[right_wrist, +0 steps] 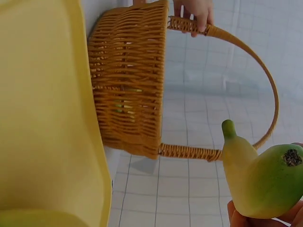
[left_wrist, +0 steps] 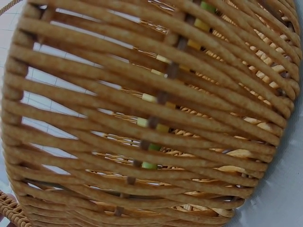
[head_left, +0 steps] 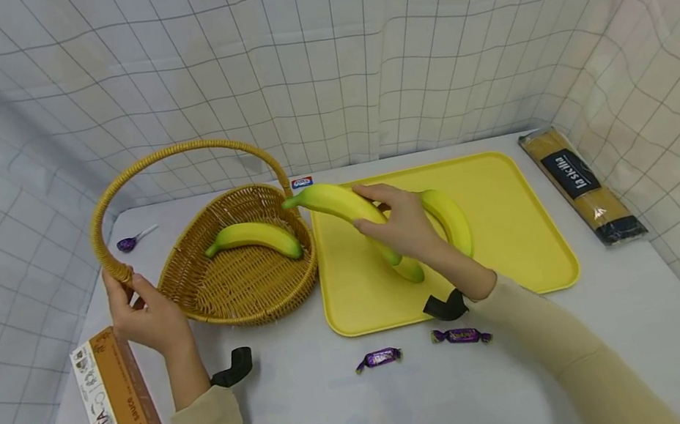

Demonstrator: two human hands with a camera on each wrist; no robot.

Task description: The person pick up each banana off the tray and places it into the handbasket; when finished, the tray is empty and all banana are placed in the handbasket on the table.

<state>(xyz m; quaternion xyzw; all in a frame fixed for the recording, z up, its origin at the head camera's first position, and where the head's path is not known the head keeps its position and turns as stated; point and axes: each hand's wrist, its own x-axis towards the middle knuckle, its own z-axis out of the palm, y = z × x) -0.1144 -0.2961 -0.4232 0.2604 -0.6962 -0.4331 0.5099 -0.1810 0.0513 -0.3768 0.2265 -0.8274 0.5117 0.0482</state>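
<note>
The right hand [head_left: 405,225] grips a banana [head_left: 342,208] lifted above the yellow tray [head_left: 514,214], its stem toward the wicker basket [head_left: 237,280] at nine o'clock. The left hand [head_left: 142,314] curls round the basket's handle [head_left: 106,212]; the banana could snag that handle and tip the basket

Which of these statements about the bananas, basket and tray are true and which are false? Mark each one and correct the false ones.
1. The right hand grips a banana above the yellow tray. True.
2. The wicker basket holds nothing. False: one banana lies inside it.
3. The left hand holds the basket handle near its base. True.
4. Both wrapped candies lie on the tray. False: they lie on the table in front of it.
5. A second banana on the tray lies beside the right hand. True.
</note>
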